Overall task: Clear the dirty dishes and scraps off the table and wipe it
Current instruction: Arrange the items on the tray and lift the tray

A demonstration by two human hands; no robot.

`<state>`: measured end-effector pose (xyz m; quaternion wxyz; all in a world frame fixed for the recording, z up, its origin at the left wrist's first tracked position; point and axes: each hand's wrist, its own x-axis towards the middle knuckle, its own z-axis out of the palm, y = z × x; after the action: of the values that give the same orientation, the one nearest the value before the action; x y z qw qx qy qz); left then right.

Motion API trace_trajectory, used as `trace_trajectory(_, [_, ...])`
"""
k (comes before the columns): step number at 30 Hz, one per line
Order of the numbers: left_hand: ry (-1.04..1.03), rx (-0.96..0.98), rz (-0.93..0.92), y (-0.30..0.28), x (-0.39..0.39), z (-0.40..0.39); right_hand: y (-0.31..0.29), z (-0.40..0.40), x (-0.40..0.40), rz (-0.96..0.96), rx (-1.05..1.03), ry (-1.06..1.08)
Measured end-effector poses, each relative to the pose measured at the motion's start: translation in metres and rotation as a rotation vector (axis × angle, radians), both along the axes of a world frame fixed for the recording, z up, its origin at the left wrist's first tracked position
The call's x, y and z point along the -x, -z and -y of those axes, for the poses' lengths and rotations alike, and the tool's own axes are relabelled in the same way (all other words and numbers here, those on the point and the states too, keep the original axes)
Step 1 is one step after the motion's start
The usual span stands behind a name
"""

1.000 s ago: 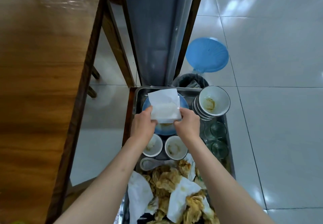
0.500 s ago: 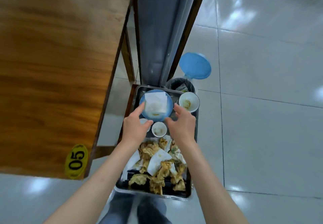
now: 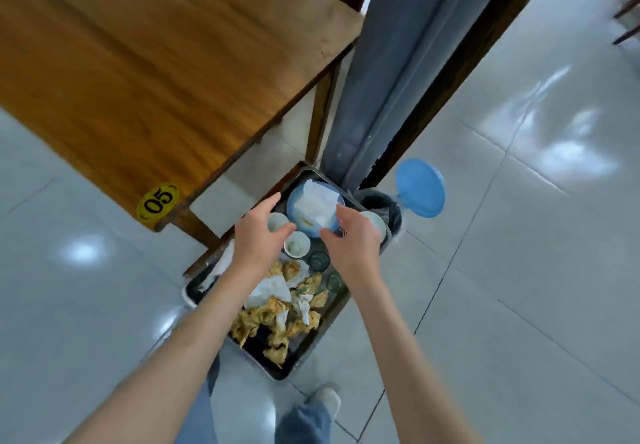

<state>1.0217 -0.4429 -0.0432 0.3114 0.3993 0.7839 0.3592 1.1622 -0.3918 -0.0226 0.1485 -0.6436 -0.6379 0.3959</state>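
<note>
I am holding my left hand (image 3: 258,236) and right hand (image 3: 353,241), fingers relaxed and gripping nothing, above the tray (image 3: 298,357) of dirty dishes and the napkin (image 3: 313,203).

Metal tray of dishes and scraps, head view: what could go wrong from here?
1. The rectangular metal tray is crowded: both hands, left hand and right hand, hover open over the small white cups; a careless reach may knock them or the clear glasses.
2. The white paper napkin lies loose on the blue plate; it may slip off.
3. Fried food scraps are piled near the tray's edge; they could spill.
</note>
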Motion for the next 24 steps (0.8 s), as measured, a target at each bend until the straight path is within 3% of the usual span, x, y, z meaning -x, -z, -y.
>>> trace_trajectory(8, [-0.391,0.038,0.131,0.012,-0.018,0.059,0.017,-0.004,-0.020,0.042,0.055,-0.272])
trace_trajectory(15, [-0.538,0.088,0.196,0.027,-0.018,0.078,0.033,-0.025,-0.001,0.090,0.070,-0.461])
trace_trajectory(24, [-0.884,0.148,0.231,0.066,-0.040,0.086,0.076,-0.097,0.008,0.199,0.115,-0.711])
